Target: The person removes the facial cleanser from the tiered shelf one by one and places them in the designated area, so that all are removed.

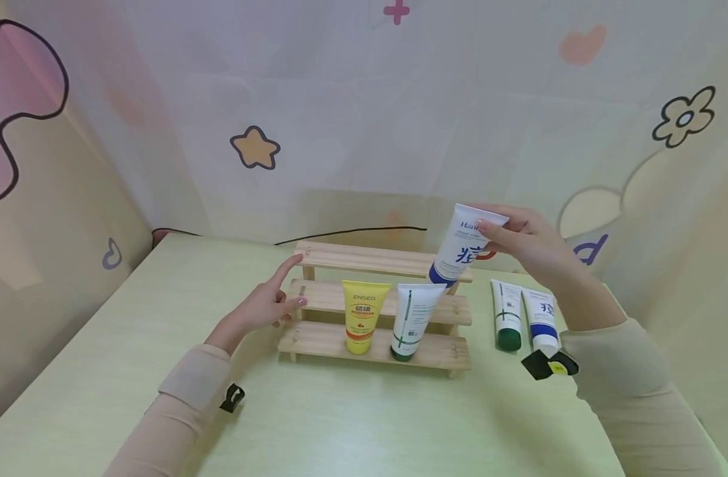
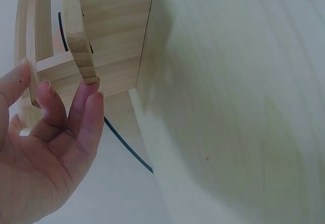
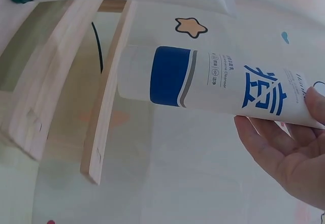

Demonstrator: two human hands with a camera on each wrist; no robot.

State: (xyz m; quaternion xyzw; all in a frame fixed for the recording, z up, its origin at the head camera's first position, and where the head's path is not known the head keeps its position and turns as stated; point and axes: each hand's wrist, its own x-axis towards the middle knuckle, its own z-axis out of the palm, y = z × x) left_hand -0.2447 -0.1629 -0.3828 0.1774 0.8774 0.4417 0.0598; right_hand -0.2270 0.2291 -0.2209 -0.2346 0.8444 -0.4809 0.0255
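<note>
My right hand (image 1: 533, 248) pinches the crimped end of a white cleanser tube (image 1: 459, 245) with a blue band, cap downward, over the right end of a three-tier wooden rack (image 1: 369, 257). In the right wrist view, the tube's whitish cap comes close to a shelf board (image 3: 104, 117). At the rack's left end, my left hand (image 1: 268, 305) has its index finger stretched to the top tier and its thumb at the middle one. A yellow tube (image 1: 364, 315) and a white tube with a green cap (image 1: 414, 321) stand cap down on the bottom tier.
Right of the rack, on the pale table (image 1: 340, 424), are another green-capped white tube (image 1: 508, 308) and another blue-banded white tube (image 1: 541, 315). A patterned cloth (image 1: 364, 112) hangs behind the table. Black straps (image 1: 232, 397) show at both wrists.
</note>
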